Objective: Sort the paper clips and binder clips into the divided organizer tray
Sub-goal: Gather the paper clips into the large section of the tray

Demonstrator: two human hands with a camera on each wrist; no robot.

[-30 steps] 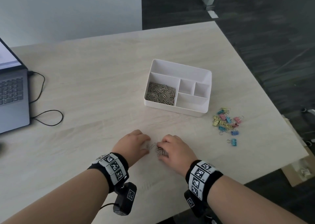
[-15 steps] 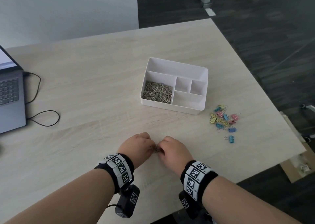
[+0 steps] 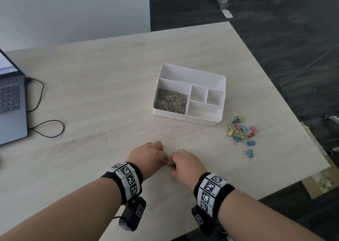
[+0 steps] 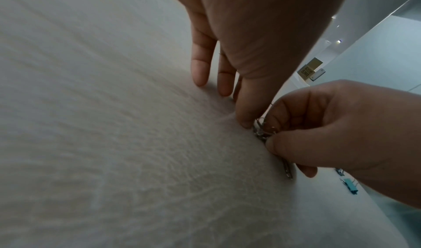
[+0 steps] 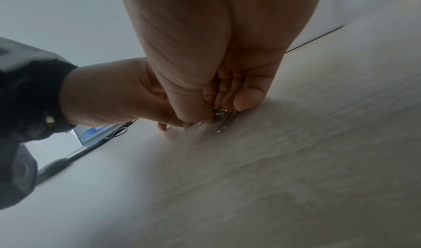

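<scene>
Near the table's front edge my two hands meet over a small bunch of silver paper clips (image 3: 169, 165). My right hand (image 3: 174, 164) curls its fingers and thumb round the paper clips (image 4: 261, 131) and pinches them on the wood. My left hand (image 3: 162, 158) stands on straight fingertips (image 4: 200, 79), thumb pressed against the bunch. One clip (image 5: 225, 124) lies flat below my right hand (image 5: 218, 111). The white divided tray (image 3: 192, 72) sits farther back, its near-left compartment filled with paper clips (image 3: 171, 101). Coloured binder clips (image 3: 242, 130) lie right of the tray.
An open laptop (image 3: 11, 108) with a looped black cable (image 3: 45, 128) occupies the left edge. The table's right edge (image 3: 293, 112) runs diagonally close past the binder clips. A cardboard box (image 3: 319, 184) is on the floor beyond it.
My hands have drawn together. The loose clips that showed between them a second ago are now bunched under my right fingers and left thumb.
</scene>
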